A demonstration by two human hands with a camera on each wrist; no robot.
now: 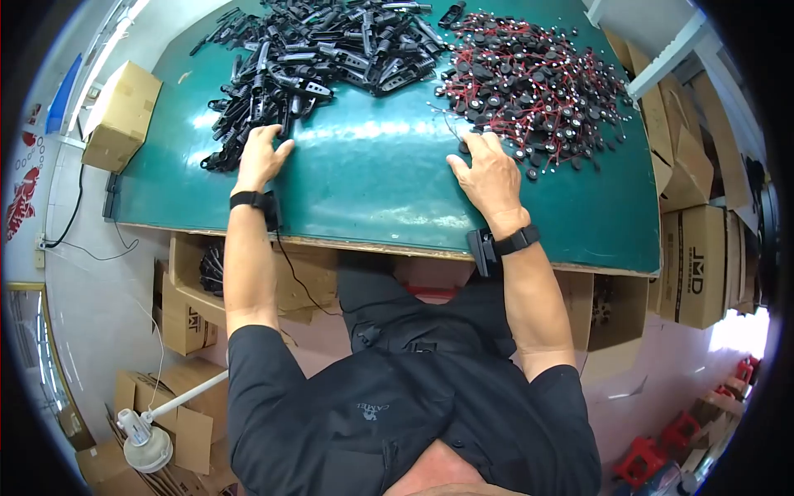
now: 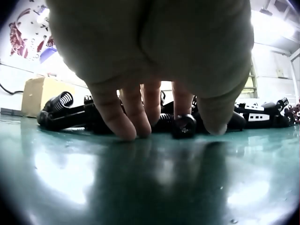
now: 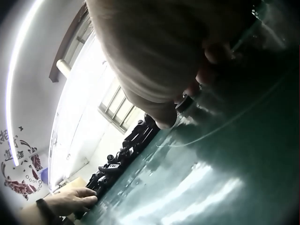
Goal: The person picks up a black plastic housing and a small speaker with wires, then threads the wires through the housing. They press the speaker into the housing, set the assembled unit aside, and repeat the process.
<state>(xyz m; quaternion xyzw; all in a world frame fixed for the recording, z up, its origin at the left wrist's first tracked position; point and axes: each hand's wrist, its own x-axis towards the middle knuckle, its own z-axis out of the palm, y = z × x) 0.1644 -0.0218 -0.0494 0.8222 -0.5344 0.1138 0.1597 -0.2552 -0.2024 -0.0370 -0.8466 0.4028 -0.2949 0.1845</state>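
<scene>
In the head view, my left hand reaches to the near edge of a pile of black plastic parts with ribbed ends. Its fingers point down at the tabletop in the left wrist view, where the round end of one black part shows between forefinger and thumb, the thumb standing apart. My right hand is at the near left edge of a heap of small round black pieces with red wires. Its thumb is spread from the fingers; a black disc shows by the fingertips in the right wrist view.
The green tabletop runs between the two piles and along the front edge. A cardboard box stands at the left edge, and more boxes are stacked on the right. A dark cable hangs from the left wrist strap.
</scene>
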